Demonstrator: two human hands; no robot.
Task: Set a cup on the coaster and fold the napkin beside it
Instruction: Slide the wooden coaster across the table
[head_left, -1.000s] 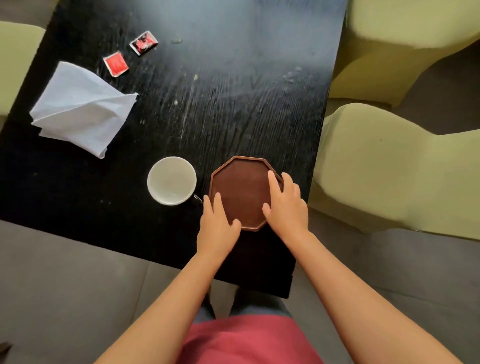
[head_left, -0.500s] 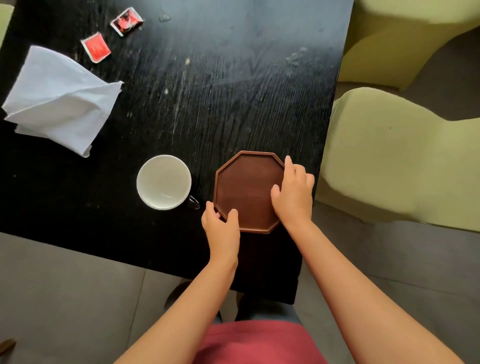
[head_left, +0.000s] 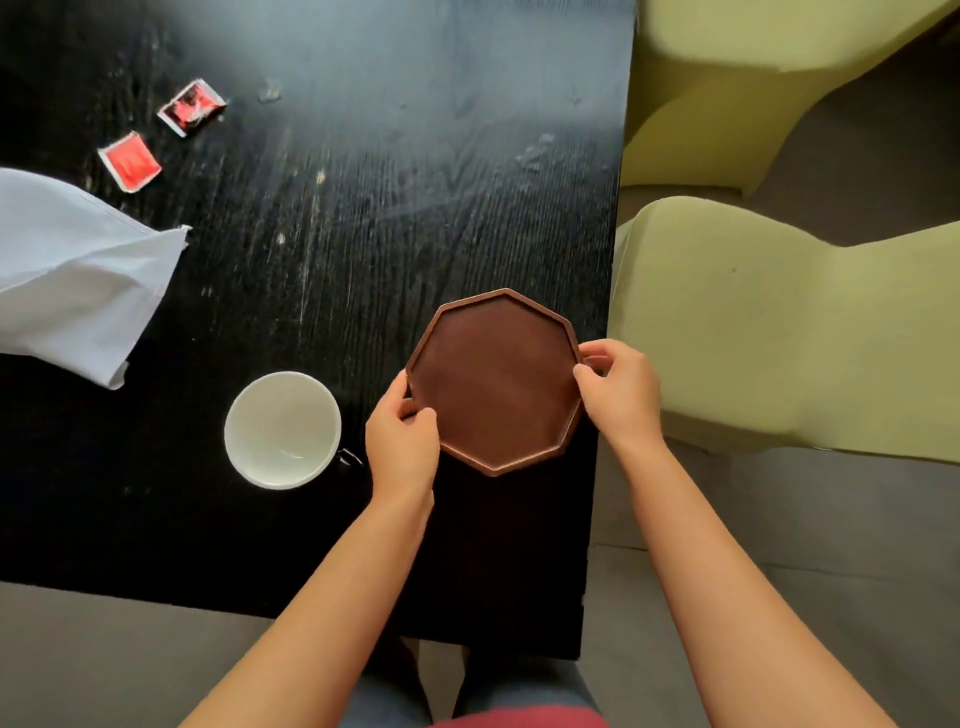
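A brown octagonal coaster (head_left: 496, 379) with a raised rim lies near the right edge of the black table (head_left: 363, 208). My left hand (head_left: 402, 441) grips its left rim and my right hand (head_left: 621, 392) grips its right rim. Just left of my left hand stands an empty white cup (head_left: 283, 428), its dark handle pointing right. The white napkin (head_left: 72, 280) lies loosely bunched at the table's left side, partly cut off by the frame edge.
Two red sachets (head_left: 130, 161) (head_left: 192, 106) lie at the back left of the table. Pale green chairs (head_left: 769, 332) stand close against the table's right edge. Grey floor shows in front and to the right.
Both hands have shifted from resting on the coaster's near side to gripping its left and right rims. The coaster has moved a little away from the cup and turned slightly.
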